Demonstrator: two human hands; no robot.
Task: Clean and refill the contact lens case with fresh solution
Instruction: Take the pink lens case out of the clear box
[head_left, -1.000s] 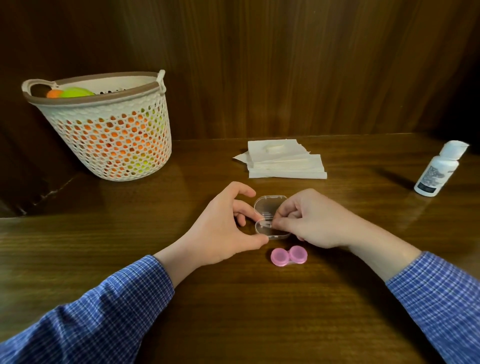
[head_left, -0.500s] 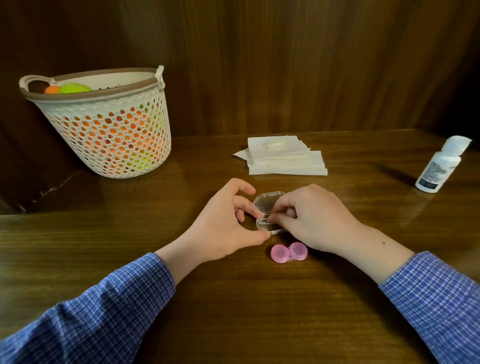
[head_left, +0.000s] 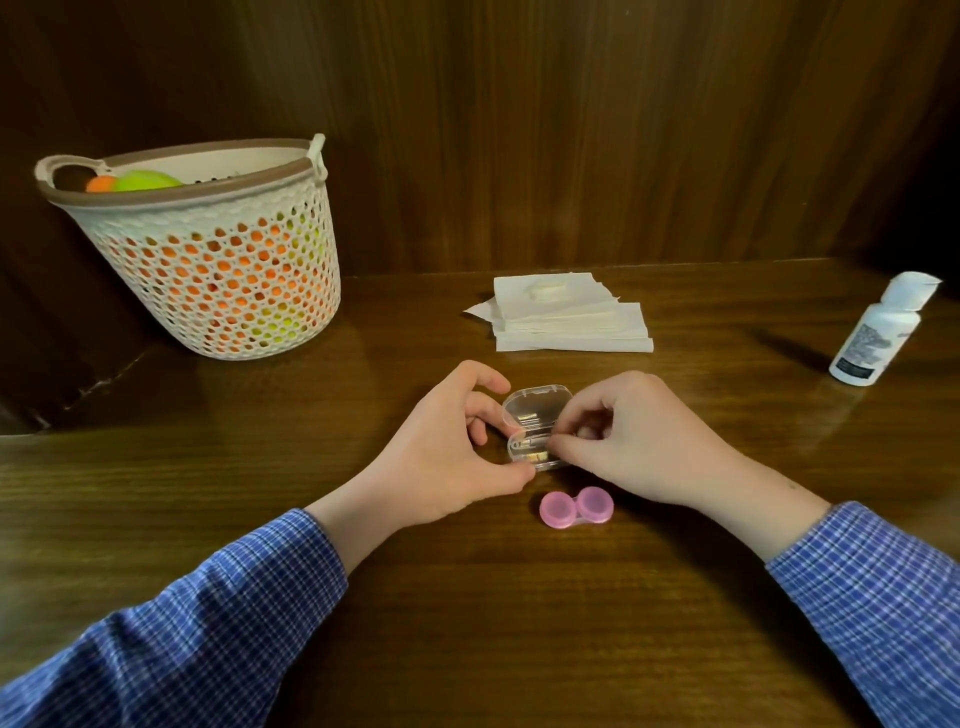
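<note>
Both hands, left (head_left: 447, 447) and right (head_left: 639, 441), pinched a clear box (head_left: 535, 431); pink lens case (head_left: 576, 508) still capped, solution bottle (head_left: 878, 332) untouched at two o'clock.

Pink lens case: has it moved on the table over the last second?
No. The pink lens case lies in the same spot relative to the tissue stack and the table's grain; only the head camera shifted slightly.

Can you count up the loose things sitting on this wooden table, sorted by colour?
White or cream: 3 (perforated plastic basket, stack of folded paper tissues, small plastic solution bottle)
Pink: 1 (twin-cup contact lens case, lids on)
Clear: 1 (small hinged plastic box, lid up, held by both hands)
Total: 5
</note>
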